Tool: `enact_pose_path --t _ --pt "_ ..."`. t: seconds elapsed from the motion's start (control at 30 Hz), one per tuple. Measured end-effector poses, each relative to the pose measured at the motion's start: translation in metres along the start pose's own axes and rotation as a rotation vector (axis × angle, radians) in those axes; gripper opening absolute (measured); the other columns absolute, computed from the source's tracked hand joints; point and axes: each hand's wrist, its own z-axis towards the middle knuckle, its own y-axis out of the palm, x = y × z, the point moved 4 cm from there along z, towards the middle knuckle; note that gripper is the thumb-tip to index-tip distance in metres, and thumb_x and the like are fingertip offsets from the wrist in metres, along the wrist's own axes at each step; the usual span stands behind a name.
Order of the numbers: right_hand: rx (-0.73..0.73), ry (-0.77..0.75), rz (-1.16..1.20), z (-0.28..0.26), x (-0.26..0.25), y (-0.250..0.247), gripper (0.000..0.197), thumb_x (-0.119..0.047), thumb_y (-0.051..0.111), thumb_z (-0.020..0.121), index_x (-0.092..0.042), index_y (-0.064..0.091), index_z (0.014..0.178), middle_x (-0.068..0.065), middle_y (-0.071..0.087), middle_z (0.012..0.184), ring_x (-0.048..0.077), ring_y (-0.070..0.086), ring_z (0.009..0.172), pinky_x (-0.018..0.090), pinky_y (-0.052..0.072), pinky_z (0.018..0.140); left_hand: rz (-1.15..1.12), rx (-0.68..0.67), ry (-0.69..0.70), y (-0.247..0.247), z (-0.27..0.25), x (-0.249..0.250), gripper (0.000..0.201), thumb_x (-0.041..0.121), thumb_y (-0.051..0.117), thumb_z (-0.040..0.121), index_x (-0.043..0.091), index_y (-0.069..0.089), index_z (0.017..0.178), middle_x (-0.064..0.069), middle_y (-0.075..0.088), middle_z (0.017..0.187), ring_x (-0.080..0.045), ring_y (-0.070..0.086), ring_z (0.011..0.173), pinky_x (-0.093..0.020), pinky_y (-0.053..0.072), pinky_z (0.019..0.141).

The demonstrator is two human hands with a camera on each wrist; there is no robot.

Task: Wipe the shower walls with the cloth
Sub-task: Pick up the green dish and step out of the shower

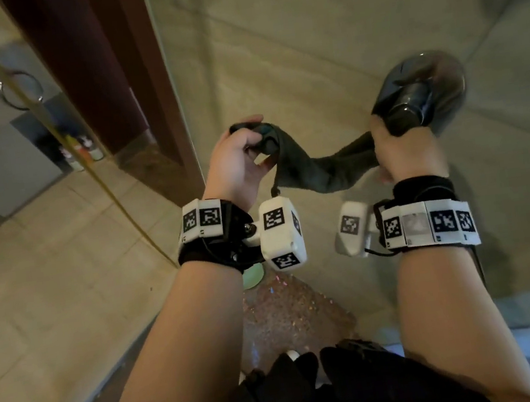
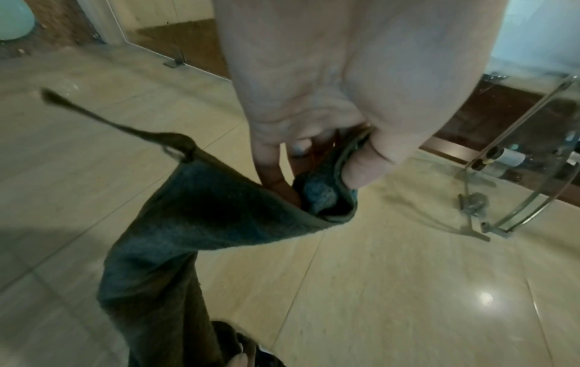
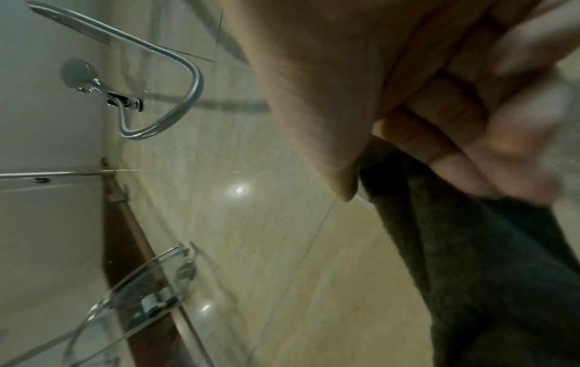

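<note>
A person stands at a shower, both bare forearms reaching forward, a dark grey-green cloth (image 1: 316, 168) stretched between the two hands in front of the beige tiled shower wall (image 1: 320, 41).

The left hand (image 1: 238, 160) holds one end of the cloth. In the left wrist view its thumb (image 2: 364, 168) and fingers (image 2: 270, 164) curl around a bunched corner, pinching the hemmed edge between them. A thin hanging loop (image 2: 103, 119) of the cloth sticks out to the side of that end.

The right hand (image 1: 408, 148) grips the other end. In the right wrist view its fingers (image 3: 439, 139) fold down over the dark fabric, which hangs below the palm; the fingertips are blurred. In the head view this hand is raised at a round chrome shower control (image 1: 424, 92) on the wall, with cloth draped against the fitting.

The cloth's long axis runs roughly left to right between the hands, sagging in the middle, its right end a little higher.

A curved glass corner shelf (image 2: 533, 154) is fixed to the wall and carries small bottles (image 2: 505, 156) lying on their sides. A metal shower hose (image 3: 176, 82) loops on the wall near a wall bracket (image 3: 122, 99). A glass door edge (image 1: 177, 111) stands left of the hands, and beyond it a few bottles (image 1: 81, 150) sit on the bathroom floor.
</note>
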Motion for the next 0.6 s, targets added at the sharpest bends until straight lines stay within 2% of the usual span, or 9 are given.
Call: enact_pose_path --t 0.03,0.1,0.2,0.27,0.33,0.37,0.43,0.53,0.6 --pt "-0.006 0.02 0.04 0.002 0.005 0.001 0.06 -0.065 0.047 0.086 -0.009 0.056 0.106 0.011 0.068 0.087 0.031 0.067 0.081 0.041 0.054 0.082 -0.003 -0.007 -0.009 0.0 0.0 -0.001 0.027 -0.004 0.038 0.092 0.007 0.06 0.104 -0.011 0.06 0.094 -0.024 0.061 0.092 -0.04 0.053 0.082" --pt "-0.009 0.014 0.144 0.002 0.008 0.003 0.041 -0.05 0.054 0.09 -0.01 0.052 0.1 0.007 0.064 0.075 0.028 0.069 0.071 0.044 0.057 0.079 0.004 -0.008 -0.019 -0.002 0.001 -0.002 0.028 -0.004 0.038 0.092 0.007 0.061 0.103 -0.01 0.06 0.093 -0.023 0.062 0.091 -0.038 0.054 0.081" --pt "0.103 -0.073 0.194 0.0 0.002 -0.001 0.034 -0.032 0.053 0.089 -0.001 0.062 0.098 0.012 0.066 0.077 0.031 0.068 0.073 0.044 0.057 0.076 0.018 0.001 -0.028 -0.003 0.003 -0.004 0.029 -0.004 0.036 0.092 0.007 0.061 0.101 -0.01 0.059 0.093 -0.023 0.061 0.091 -0.039 0.053 0.081" --pt "0.198 -0.206 0.242 -0.005 -0.011 -0.007 0.032 -0.028 0.054 0.086 0.002 0.062 0.078 0.015 0.062 0.071 0.025 0.062 0.066 0.033 0.055 0.067 0.025 0.005 -0.024 -0.001 0.004 -0.005 0.029 -0.004 0.036 0.091 0.006 0.061 0.101 -0.011 0.058 0.095 -0.024 0.059 0.093 -0.04 0.052 0.083" --pt "0.197 -0.345 0.301 -0.016 -0.03 -0.01 0.038 -0.021 0.056 0.089 -0.006 0.046 0.055 0.006 0.045 0.053 0.006 0.045 0.047 0.016 0.039 0.05 0.028 0.024 -0.016 -0.001 0.005 -0.005 0.029 -0.004 0.035 0.091 0.006 0.06 0.101 -0.013 0.056 0.098 -0.025 0.058 0.095 -0.04 0.052 0.085" --pt "0.142 -0.401 0.311 -0.022 -0.039 -0.007 0.04 -0.02 0.056 0.09 -0.011 0.042 0.054 0.001 0.041 0.051 0.004 0.041 0.044 0.012 0.032 0.047 0.028 0.04 -0.014 -0.002 0.005 -0.005 0.029 -0.004 0.035 0.092 0.006 0.06 0.101 -0.013 0.056 0.099 -0.024 0.058 0.095 -0.04 0.052 0.084" --pt "-0.035 -0.463 0.295 -0.027 -0.052 0.008 0.034 -0.023 0.058 0.092 -0.009 0.052 0.062 0.001 0.047 0.055 0.004 0.048 0.051 0.018 0.039 0.054 0.031 0.07 -0.011 -0.006 0.006 -0.005 0.028 -0.003 0.035 0.092 0.006 0.06 0.103 -0.011 0.056 0.096 -0.023 0.058 0.091 -0.037 0.053 0.08" --pt "-0.267 -0.469 0.165 -0.028 -0.056 0.037 0.036 -0.031 0.057 0.093 0.004 0.062 0.083 0.014 0.063 0.073 0.026 0.062 0.071 0.037 0.05 0.068 0.042 0.137 0.001 -0.016 0.006 0.001 0.028 -0.001 0.038 0.091 0.007 0.061 0.104 -0.008 0.058 0.093 -0.02 0.059 0.087 -0.034 0.051 0.075" --pt "-0.428 -0.452 0.108 -0.03 -0.059 0.058 0.034 -0.032 0.056 0.094 0.001 0.064 0.091 0.019 0.067 0.082 0.026 0.065 0.073 0.038 0.052 0.073 0.053 0.196 0.005 -0.026 0.004 0.006 0.027 -0.001 0.04 0.091 0.009 0.063 0.1 -0.008 0.06 0.094 -0.02 0.059 0.088 -0.033 0.049 0.073"
